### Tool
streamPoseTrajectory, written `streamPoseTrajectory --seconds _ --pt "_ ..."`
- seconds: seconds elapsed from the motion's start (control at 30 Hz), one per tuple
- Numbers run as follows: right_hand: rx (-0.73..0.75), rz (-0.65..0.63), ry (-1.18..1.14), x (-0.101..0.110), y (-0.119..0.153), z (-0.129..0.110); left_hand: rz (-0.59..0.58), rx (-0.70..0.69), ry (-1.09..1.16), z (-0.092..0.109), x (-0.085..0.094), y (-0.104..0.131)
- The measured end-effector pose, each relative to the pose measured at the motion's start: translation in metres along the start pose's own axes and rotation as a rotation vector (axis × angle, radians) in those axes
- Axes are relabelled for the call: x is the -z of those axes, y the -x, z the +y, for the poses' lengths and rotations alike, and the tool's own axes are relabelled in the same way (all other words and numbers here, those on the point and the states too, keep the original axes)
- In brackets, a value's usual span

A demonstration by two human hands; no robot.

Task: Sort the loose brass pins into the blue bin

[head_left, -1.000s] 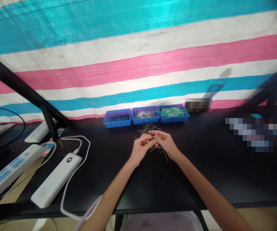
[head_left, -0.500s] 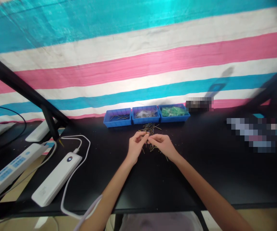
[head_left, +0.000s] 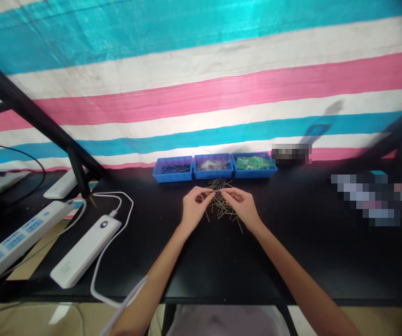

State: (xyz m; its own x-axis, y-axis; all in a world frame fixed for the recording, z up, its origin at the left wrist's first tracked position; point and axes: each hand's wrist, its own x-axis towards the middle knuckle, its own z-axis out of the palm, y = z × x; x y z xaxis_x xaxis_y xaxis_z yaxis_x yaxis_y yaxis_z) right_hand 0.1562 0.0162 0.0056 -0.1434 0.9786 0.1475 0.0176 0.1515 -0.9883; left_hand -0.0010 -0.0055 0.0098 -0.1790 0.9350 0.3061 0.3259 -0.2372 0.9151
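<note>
My left hand (head_left: 196, 206) and my right hand (head_left: 243, 208) meet over a loose pile of thin metal sticks (head_left: 224, 210) on the black table (head_left: 222, 266). The fingers of both hands are pinched, their tips almost touching. What they grip is too small to make out. Behind the pile stand three blue bins in a row. Dark thin sticks lie in the left bin (head_left: 173, 178), clear plastic bags in the middle bin (head_left: 213, 174), and green packets in the right bin (head_left: 256, 173).
A white power bank (head_left: 85, 252) with a looping white cable (head_left: 98, 266) lies at the left, beside a white power strip (head_left: 22, 238). Black frame bars (head_left: 40, 119) rise at the left. Blurred items (head_left: 365, 198) lie at the right.
My hands have drawn slightly apart, and more of the pile shows between them. The view has shifted a little.
</note>
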Motion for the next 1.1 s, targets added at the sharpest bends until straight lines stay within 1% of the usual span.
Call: streamPoseTrajectory --seconds 0.07,0.17,0.23,0.27,0.33,0.4,0.43,0.5,0.53,0.57,0.63,0.77,0.83,0.97,1.03,1.1 --pt "-0.001 -0.011 0.008 -0.001 0.000 0.000 0.145 -0.001 -0.038 -0.007 0.008 -0.011" --pt "0.011 -0.010 0.022 -0.002 0.001 0.000 0.343 0.014 -0.066 -0.018 0.025 -0.038" --pt "0.023 -0.009 0.039 -0.001 0.001 0.001 0.401 -0.006 -0.087 -0.020 0.035 -0.056" --pt "0.029 -0.010 0.053 -0.001 0.000 0.002 0.393 -0.024 -0.101 -0.019 0.038 -0.062" --pt "0.050 -0.005 0.115 0.001 -0.001 0.003 0.354 -0.059 -0.140 -0.014 0.041 -0.066" --pt "0.097 0.013 0.242 0.004 -0.002 0.004 0.270 -0.094 -0.217 -0.007 0.039 -0.059" --pt "0.128 0.020 0.333 0.007 -0.002 0.004 0.211 -0.110 -0.275 -0.004 0.036 -0.052" --pt "0.188 0.020 0.545 0.012 -0.002 0.005 0.024 -0.125 -0.450 -0.001 0.030 -0.035" --pt "0.205 0.012 0.649 0.015 -0.002 0.006 -0.075 -0.114 -0.538 -0.002 0.028 -0.026" --pt "0.208 -0.003 0.739 0.018 -0.003 0.006 -0.148 -0.092 -0.600 -0.004 0.025 -0.018" --pt "0.179 -0.038 0.862 0.025 -0.003 0.008 -0.234 -0.098 -0.687 -0.009 0.019 -0.006" --pt "0.075 -0.095 0.957 0.040 -0.005 0.011 -0.298 -0.222 -0.774 -0.018 0.007 0.004" --pt "0.033 -0.142 0.979 0.046 -0.006 0.012 -0.311 -0.252 -0.780 -0.019 0.002 0.005" --pt "0.012 -0.326 0.955 0.050 -0.004 0.008 -0.331 -0.258 -0.777 -0.017 -0.003 0.007" --pt "0.033 -0.424 0.972 0.047 0.000 0.004 -0.345 -0.254 -0.759 -0.016 -0.002 0.007" --pt "0.047 -0.494 1.012 0.043 0.003 0.000 -0.360 -0.245 -0.698 -0.015 -0.001 0.006"
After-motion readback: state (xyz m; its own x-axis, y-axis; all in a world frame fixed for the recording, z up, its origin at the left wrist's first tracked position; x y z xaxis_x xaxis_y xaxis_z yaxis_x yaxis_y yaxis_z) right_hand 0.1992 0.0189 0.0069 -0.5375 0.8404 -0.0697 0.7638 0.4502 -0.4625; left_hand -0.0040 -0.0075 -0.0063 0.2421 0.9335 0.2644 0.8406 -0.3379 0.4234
